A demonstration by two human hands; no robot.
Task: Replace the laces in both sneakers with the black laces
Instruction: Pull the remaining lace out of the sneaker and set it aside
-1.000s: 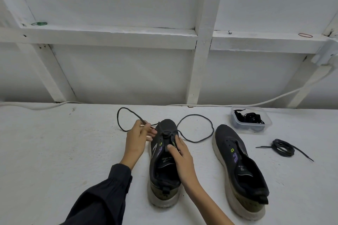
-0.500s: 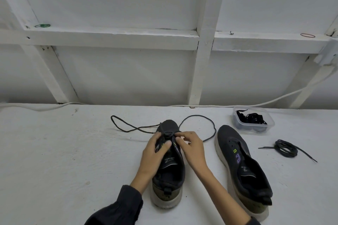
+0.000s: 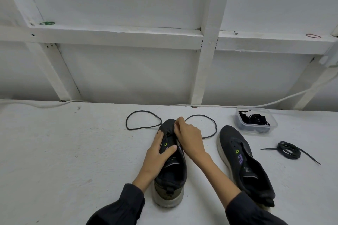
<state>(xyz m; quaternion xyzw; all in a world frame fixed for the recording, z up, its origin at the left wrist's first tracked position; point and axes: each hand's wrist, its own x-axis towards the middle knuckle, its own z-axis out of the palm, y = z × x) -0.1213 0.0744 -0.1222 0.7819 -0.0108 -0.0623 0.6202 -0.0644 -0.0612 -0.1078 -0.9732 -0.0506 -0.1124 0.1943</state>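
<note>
Black mesh sneaker w/ pale rubber sole [image 3: 170, 175] sits mid rough white worktop [image 3: 64, 151], near front edge. L hand [image 3: 155, 155] grips its side, thumb on top. R hand [image 3: 190, 139] fingers curled tight, pinching thin black cord lace [image 3: 216, 127] at toe-end eyelets.

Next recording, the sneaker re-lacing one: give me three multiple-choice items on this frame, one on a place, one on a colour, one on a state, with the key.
1. The coiled black lace lies: A on the floor; B on the white table, right of the unlaced black sneaker; C hanging from the wall.
2. The thin rubber band at the left end of the white wall ledge is: A green; B blue; C yellow.
3. The black sneaker that the left hand holds and the right hand works at has: A a tied bow; B no lace; C a thin black lace with loose ends.
Key: B, it rests on bare table beyond that sneaker; A, plainly green; C, loops trail off both sides of the toe.
</note>
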